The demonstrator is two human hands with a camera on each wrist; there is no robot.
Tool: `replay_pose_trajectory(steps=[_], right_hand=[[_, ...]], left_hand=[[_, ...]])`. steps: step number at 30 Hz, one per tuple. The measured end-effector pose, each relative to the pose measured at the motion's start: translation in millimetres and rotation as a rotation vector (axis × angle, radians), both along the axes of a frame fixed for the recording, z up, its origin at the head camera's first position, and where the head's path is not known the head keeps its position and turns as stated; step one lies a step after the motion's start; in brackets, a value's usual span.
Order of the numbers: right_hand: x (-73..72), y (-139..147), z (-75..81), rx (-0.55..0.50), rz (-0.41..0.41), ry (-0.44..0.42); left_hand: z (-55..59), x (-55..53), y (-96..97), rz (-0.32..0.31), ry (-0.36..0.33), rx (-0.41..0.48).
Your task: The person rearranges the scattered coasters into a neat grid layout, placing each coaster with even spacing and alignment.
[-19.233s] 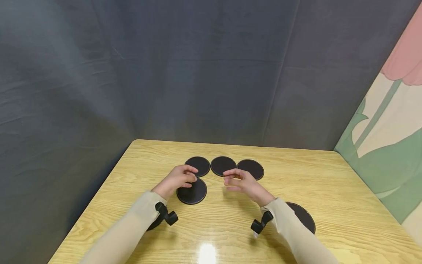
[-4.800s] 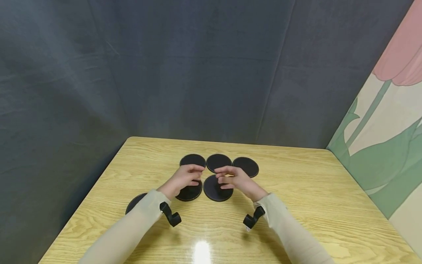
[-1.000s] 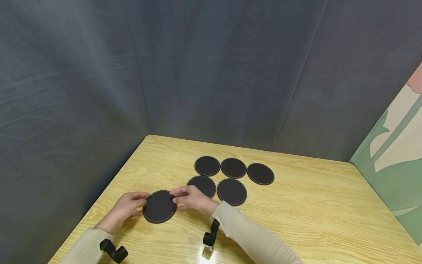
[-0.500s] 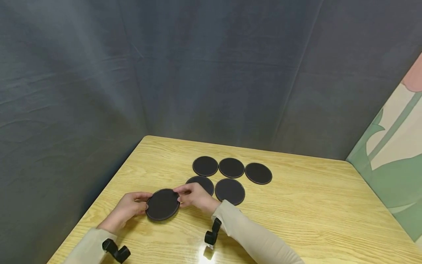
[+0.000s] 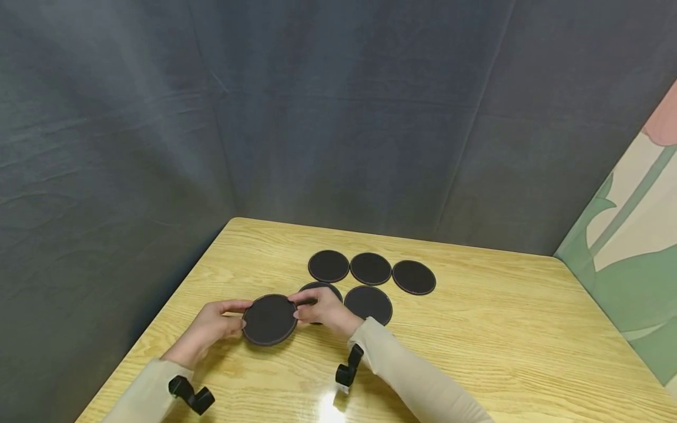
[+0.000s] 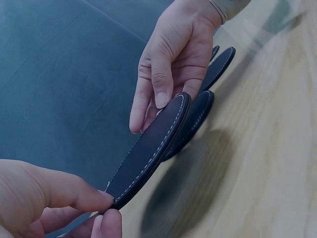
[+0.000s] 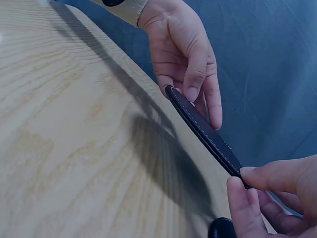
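A round black leather coaster (image 5: pixel 270 320) with light stitching round its rim is held between both hands, off the table and slightly tilted. My left hand (image 5: pixel 213 324) pinches its left edge between thumb and fingers. At the opposite edge, my right hand (image 5: pixel 324 308) grips it the same way. Seen from the left wrist, the coaster (image 6: pixel 148 148) stands out edge-on above its shadow on the wood. The right wrist view shows the coaster (image 7: pixel 204 131) likewise raised, with a thumb on its upper face at each end.
Three matching coasters, left (image 5: pixel 328 266), middle (image 5: pixel 371 268) and right (image 5: pixel 414 277), lie in a back row on the wooden table (image 5: pixel 476 329). In front of them lie two more, one (image 5: pixel 312 287) partly behind my right hand, the other (image 5: pixel 368 304) beside it. Dark cloth (image 5: pixel 338 117) hangs behind.
Earlier the coaster lay flat at the left with my hands at its edges. Both hands have since gripped it, lifted it and carried it somewhat right, toward the other coasters.
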State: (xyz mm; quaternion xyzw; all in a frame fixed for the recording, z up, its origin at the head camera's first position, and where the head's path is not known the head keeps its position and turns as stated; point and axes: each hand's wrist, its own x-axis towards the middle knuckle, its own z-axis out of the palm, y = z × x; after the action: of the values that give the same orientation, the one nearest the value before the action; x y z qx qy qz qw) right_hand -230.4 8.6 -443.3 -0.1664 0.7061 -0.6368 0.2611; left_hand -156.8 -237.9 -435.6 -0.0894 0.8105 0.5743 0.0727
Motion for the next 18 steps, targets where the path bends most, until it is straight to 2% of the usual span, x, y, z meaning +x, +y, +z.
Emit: replay_pose_trajectory(steps=[7, 18], right_hand=[[-4.6, 10.9, 6.0, 0.004, -0.008, 0.017], [-9.4, 32.9, 11.6, -0.003, -0.029, 0.026]], left_hand=[[9.6, -7.2, 6.7, -0.026, 0.02, -0.007], [20.1, -18.8, 23.2, -0.067, 0.041, 0.048]])
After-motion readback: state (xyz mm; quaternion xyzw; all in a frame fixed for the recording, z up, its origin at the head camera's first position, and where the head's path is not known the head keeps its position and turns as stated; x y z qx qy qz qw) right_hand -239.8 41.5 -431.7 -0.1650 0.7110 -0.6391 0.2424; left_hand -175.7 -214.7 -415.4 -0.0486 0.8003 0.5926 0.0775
